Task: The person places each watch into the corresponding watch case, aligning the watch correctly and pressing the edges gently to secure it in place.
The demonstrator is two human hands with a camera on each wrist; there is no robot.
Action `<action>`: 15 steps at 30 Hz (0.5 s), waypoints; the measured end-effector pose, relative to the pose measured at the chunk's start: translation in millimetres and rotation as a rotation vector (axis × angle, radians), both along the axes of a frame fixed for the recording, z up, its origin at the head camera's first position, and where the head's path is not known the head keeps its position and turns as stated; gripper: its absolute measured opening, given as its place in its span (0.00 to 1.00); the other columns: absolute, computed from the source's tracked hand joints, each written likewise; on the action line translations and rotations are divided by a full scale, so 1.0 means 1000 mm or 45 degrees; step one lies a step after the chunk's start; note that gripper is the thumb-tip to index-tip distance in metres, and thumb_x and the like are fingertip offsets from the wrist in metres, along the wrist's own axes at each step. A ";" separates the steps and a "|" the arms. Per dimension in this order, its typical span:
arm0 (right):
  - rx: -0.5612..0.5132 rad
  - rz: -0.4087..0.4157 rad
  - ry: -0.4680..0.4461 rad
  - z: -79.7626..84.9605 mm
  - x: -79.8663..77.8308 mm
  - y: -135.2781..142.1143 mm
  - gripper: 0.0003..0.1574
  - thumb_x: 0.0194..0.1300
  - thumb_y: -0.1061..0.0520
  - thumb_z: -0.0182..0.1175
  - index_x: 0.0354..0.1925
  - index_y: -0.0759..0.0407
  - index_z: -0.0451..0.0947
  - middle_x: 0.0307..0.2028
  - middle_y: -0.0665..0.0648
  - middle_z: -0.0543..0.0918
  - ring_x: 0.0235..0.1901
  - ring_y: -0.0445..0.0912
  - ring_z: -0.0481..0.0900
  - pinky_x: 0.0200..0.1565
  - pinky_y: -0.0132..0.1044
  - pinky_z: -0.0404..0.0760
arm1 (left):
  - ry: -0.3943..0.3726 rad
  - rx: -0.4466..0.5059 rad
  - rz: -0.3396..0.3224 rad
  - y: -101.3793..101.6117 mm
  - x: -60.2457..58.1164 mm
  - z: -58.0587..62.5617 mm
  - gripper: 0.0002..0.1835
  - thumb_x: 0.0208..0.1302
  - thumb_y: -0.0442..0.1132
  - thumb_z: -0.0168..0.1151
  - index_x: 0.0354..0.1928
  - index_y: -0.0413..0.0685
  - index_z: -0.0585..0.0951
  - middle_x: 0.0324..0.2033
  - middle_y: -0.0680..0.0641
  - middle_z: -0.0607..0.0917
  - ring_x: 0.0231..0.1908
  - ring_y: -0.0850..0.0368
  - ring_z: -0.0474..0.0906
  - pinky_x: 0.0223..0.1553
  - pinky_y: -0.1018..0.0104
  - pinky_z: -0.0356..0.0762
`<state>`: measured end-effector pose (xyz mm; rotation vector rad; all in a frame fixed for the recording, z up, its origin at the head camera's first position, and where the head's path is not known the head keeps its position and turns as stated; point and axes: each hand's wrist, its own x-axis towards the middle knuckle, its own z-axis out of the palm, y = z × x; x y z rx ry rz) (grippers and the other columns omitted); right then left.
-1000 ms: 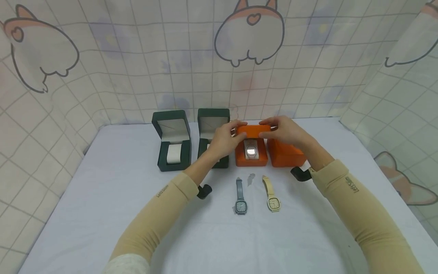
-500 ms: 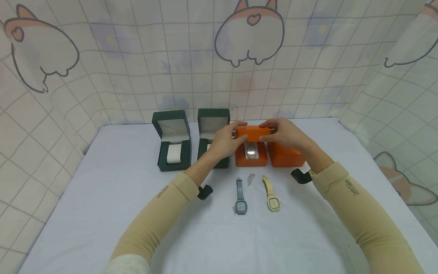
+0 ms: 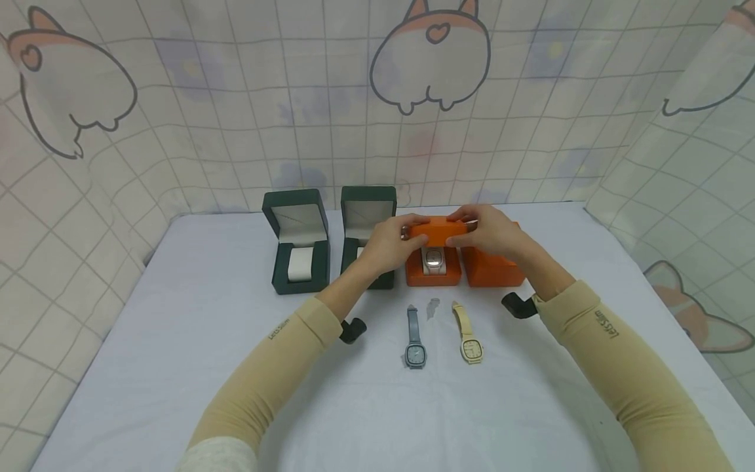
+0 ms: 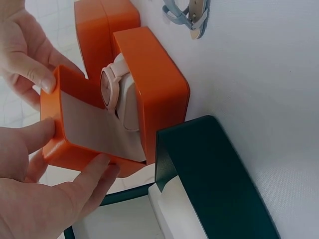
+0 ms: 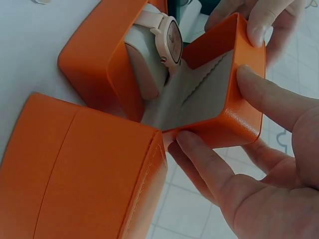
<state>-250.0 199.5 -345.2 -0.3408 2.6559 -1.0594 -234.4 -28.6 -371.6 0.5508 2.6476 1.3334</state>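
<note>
An orange watch box [image 3: 416, 276] stands partly open, with a pale pink wristwatch [image 5: 169, 42] strapped on the cushion [image 4: 130, 104] inside it. My left hand [image 3: 389, 244] grips the left side of the box's lid [image 3: 438, 233], thumb on the front edge. On the opposite side my right hand [image 3: 494, 233] holds the same lid between thumb and fingers. In both wrist views the lid's pale lining faces the watch, and the lid stands tilted over the base. Some fingertips behind the lid are hidden in the head view.
A shut orange box [image 3: 495, 270] stands right of the held one. To the left are two open green boxes, the near one [image 3: 368, 194] partly behind my left hand, the other [image 3: 299, 275] farther left. A blue watch [image 3: 415, 354] and a yellow watch [image 3: 471, 349] lie in front.
The lid has tilted slightly forward and down over the watch, with both hands moving along with it. The watches and other boxes stay put.
</note>
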 end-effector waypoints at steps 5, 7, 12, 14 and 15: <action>0.001 0.005 0.008 -0.001 0.001 0.000 0.31 0.68 0.54 0.70 0.65 0.61 0.74 0.69 0.66 0.69 0.63 0.65 0.72 0.64 0.60 0.73 | -0.003 0.003 -0.001 0.000 0.000 0.000 0.22 0.76 0.44 0.61 0.70 0.54 0.77 0.64 0.47 0.79 0.62 0.47 0.75 0.60 0.54 0.77; 0.013 0.001 0.012 -0.001 0.002 0.000 0.31 0.69 0.54 0.70 0.65 0.60 0.74 0.69 0.65 0.69 0.64 0.65 0.71 0.64 0.60 0.73 | 0.001 0.011 -0.004 0.000 0.000 0.000 0.22 0.76 0.43 0.62 0.69 0.54 0.77 0.64 0.47 0.79 0.61 0.47 0.76 0.60 0.54 0.78; 0.038 -0.014 0.021 0.000 0.006 -0.001 0.32 0.68 0.53 0.70 0.66 0.59 0.75 0.68 0.65 0.71 0.63 0.65 0.71 0.64 0.61 0.72 | 0.033 0.012 -0.021 0.000 0.000 -0.001 0.21 0.76 0.41 0.62 0.68 0.51 0.78 0.63 0.47 0.79 0.58 0.49 0.76 0.59 0.55 0.78; 0.045 -0.017 0.024 -0.001 0.007 -0.002 0.32 0.68 0.53 0.70 0.66 0.59 0.75 0.67 0.65 0.72 0.61 0.64 0.72 0.64 0.60 0.72 | 0.042 0.010 -0.024 0.000 0.000 -0.001 0.21 0.76 0.41 0.62 0.68 0.51 0.79 0.63 0.47 0.79 0.57 0.49 0.76 0.58 0.56 0.78; 0.044 -0.018 0.025 -0.001 0.007 -0.002 0.32 0.68 0.53 0.70 0.66 0.59 0.75 0.67 0.65 0.73 0.61 0.64 0.72 0.63 0.60 0.72 | 0.045 0.007 -0.023 0.000 0.001 0.000 0.21 0.75 0.41 0.63 0.67 0.50 0.79 0.63 0.47 0.79 0.56 0.50 0.76 0.58 0.56 0.78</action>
